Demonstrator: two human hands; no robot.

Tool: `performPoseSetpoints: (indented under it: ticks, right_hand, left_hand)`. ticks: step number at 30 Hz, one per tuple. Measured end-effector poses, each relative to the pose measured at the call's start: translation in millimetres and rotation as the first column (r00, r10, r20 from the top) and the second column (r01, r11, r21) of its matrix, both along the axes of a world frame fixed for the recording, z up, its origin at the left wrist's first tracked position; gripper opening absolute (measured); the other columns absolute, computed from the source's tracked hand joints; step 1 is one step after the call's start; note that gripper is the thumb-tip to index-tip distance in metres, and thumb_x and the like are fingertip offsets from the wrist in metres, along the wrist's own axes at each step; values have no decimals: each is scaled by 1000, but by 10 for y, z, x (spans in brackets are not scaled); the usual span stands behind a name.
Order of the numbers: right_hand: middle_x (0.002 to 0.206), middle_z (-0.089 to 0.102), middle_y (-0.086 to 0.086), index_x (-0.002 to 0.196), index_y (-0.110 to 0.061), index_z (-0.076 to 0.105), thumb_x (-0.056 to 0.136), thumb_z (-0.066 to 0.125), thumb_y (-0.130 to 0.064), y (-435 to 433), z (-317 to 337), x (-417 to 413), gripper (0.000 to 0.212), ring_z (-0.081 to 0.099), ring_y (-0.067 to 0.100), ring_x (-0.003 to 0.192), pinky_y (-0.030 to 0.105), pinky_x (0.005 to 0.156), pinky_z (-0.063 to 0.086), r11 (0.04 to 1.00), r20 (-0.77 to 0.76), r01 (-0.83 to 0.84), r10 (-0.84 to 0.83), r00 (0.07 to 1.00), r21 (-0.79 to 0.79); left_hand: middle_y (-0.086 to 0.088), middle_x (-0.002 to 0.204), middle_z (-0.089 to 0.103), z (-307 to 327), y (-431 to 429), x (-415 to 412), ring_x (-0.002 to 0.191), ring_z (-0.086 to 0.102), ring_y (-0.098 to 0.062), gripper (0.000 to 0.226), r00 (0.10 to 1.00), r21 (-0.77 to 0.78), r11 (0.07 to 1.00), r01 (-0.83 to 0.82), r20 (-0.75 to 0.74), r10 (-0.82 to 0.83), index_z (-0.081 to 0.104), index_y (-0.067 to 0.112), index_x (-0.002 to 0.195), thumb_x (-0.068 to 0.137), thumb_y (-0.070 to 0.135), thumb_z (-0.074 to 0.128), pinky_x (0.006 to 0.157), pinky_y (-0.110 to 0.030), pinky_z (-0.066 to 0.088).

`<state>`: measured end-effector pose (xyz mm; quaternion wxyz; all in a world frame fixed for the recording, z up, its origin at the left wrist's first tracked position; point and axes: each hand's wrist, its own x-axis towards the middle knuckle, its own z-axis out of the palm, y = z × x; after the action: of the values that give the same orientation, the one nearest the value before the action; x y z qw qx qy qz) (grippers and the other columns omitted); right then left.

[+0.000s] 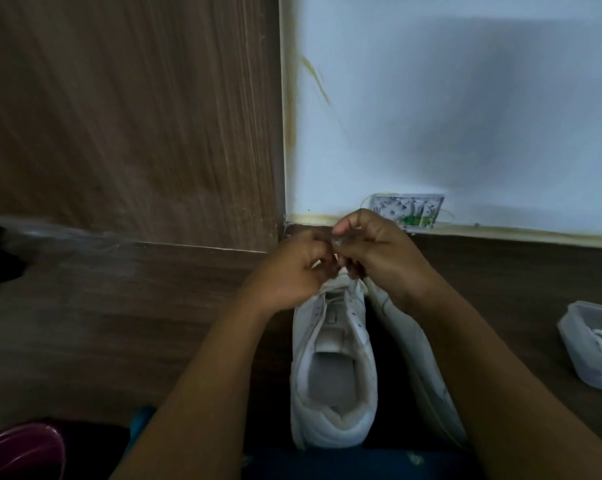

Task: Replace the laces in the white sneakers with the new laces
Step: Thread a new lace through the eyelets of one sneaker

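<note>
Both hands are up at the far end of the white sneaker (pixel 330 358), working right over its toe. The left hand (pixel 292 268) comes in from the left with its fingers curled tight, and the right hand (pixel 372 251) meets it from the other side, thumb and forefinger pinched together. Between the fingertips there's a small pale bit of lace (pixel 337 241), gripped by both hands, though it's blurred and hard to make out in detail. The sneaker sits on the dark wood-grain surface (pixel 84 323) between the two forearms. Its long axis runs straight away from the person, with the heel and open collar nearest the camera and the toe pointing toward the pale wall (pixel 465 98). The eyelet rows nearest the tongue look bare. The toe tip itself is hidden under the hands. A second sneaker (pixel 413 341) lies just beside the first on its right, angled slightly outward, toe also away, partly covered by the right forearm. Well off to the right is a clear plastic container (pixel 594 348) with a white lace coiled inside (pixel 601 337). On the wall just past the hands sits a socket plate (pixel 408 211), a wooden panel (pixel 129 116) fills the left, and a maroon bowl (pixel 18 452) peeks in at the bottom left.
</note>
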<state>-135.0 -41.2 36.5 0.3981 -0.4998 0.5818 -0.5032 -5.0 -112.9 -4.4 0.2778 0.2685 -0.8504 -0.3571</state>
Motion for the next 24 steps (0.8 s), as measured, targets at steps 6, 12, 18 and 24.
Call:
performPoseSetpoints:
  ticks: [6, 12, 18, 24]
  right_hand:
    - [103, 71, 2, 104, -18, 59, 87, 44, 14, 1, 46, -71, 40, 46, -2, 40, 21, 44, 34, 997, 83, -39, 44, 996, -68]
    - [49, 56, 5, 72, -11, 63, 89, 53, -11, 52, 82, -110, 19, 41, 6, 37, 15, 40, 29, 970, 179, -219, 234, 956, -100]
    - [56, 54, 5, 82, -13, 58, 96, 40, 0, -26, 71, -157, 26, 37, 2, 32, 16, 37, 24, 927, 384, 317, -225, 896, -198]
    - [96, 64, 6, 105, -18, 60, 85, 57, -7, -99, -147, -282, 23, 61, 19, 74, 26, 61, 43, 939, -512, 344, -295, 806, -1]
  left_hand:
    - [8, 99, 66, 143, 24, 20, 94, 62, 4, 29, 949, 372, 923, 94, -314, 30, 43, 13, 98, 87, -13, 51, 83, -16, 48]
    - [6, 94, 63, 130, 118, -101, 86, 60, 1, 55, 909, 469, 853, 231, -415, -18, 44, 27, 113, 80, -16, 55, 74, -17, 50]
    - [10, 57, 56, 254, 90, 78, 37, 41, 1, 24, 968, 418, 908, -17, -221, 120, 60, 13, 72, 93, 5, 51, 43, -13, 40]
    - [4, 50, 38, 177, -11, 217, 43, 36, -9, 33, 973, 529, 837, -139, -85, 216, 47, 15, 66, 98, 22, 44, 50, -23, 38]
